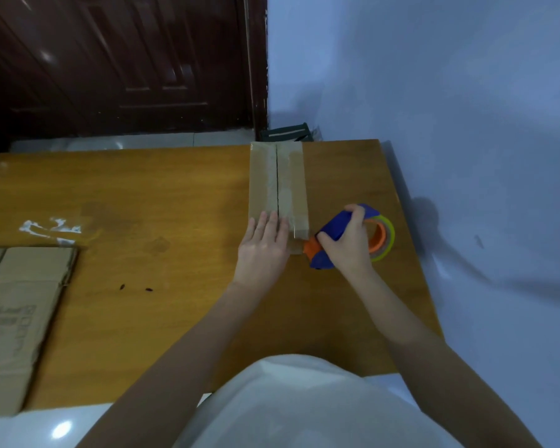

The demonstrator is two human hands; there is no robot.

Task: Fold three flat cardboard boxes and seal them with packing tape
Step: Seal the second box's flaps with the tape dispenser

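Observation:
A folded cardboard box (288, 176) stands on the wooden table (143, 205), long and narrow, with clear tape along its centre seam. My left hand (263, 250) presses flat on the box's near end, fingers straight. My right hand (346, 242) grips a blue and orange tape dispenser (337, 226) holding a yellow-green tape roll (387, 237). The dispenser's orange end touches the box's near right corner. Flat cardboard boxes (17, 318) lie stacked at the table's left front.
A blue wall runs close along the table's right edge. A dark wooden door stands behind the table on the left. White scraps (50, 227) lie on the table left of centre. A dark small object (286, 132) sits on the floor behind the box.

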